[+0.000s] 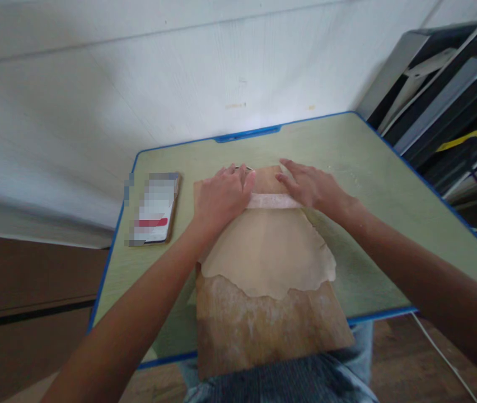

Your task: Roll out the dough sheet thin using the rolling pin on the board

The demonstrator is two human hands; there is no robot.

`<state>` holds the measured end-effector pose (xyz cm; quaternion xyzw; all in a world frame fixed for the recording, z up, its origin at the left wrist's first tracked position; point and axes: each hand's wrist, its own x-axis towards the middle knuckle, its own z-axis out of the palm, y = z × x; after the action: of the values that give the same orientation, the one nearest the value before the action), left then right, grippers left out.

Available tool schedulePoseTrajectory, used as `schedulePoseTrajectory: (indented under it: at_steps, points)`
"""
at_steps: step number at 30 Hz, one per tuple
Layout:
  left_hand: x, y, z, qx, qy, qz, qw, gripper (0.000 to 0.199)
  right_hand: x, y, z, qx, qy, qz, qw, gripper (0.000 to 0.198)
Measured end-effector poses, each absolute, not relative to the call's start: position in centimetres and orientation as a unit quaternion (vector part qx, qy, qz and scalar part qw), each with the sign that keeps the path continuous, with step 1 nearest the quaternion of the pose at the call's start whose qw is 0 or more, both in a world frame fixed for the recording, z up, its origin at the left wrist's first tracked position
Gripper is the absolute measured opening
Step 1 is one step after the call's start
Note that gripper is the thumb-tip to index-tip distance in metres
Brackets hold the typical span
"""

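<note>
While my forearms (150,285) reach up from the lower corners of the frame, the fingers of my left hand (224,196) lie stretched out and unclenched over the left end of a pale roll (274,201), right at the middle of the frame. Those of my right hand (308,187) are spread and loose at its right end; whether the roll is a pin or rolled-up dough, I cannot tell. Just below it, a thin sheet of dough (267,252) with a ragged lower edge lies flat on a wooden board (263,330), whose near end juts past the green counter (381,235) over my jeans (280,383) at bottom centre. Left of centre, a phone (154,207) lies face up near the counter's blue edge. White wall (179,73) fills the top, and dark and grey panels (444,106) stand at the upper right.
</note>
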<state>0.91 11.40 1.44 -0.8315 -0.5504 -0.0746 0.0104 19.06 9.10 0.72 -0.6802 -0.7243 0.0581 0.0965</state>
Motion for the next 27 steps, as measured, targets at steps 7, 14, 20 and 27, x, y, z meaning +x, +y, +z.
schedulePoseTrajectory:
  at_steps: [7,14,20,27]
  points:
    - [1.4,13.0,1.7,-0.820,-0.566,-0.090,-0.012,0.051,18.7,10.1,1.6,-0.723,-0.685,0.012,0.088,0.053]
    - [1.9,14.9,1.8,-0.793,-0.599,-0.094,-0.051,0.053,19.1,11.7,1.4,-0.738,-0.669,0.017,0.091,0.058]
    - [2.2,17.1,1.1,-0.784,-0.612,-0.081,-0.066,0.059,19.3,12.7,1.5,-0.750,-0.653,-0.008,0.105,0.056]
    - [2.3,18.3,0.8,-0.789,-0.607,-0.079,-0.057,0.057,18.9,11.7,1.7,-0.754,-0.649,-0.011,0.102,0.046]
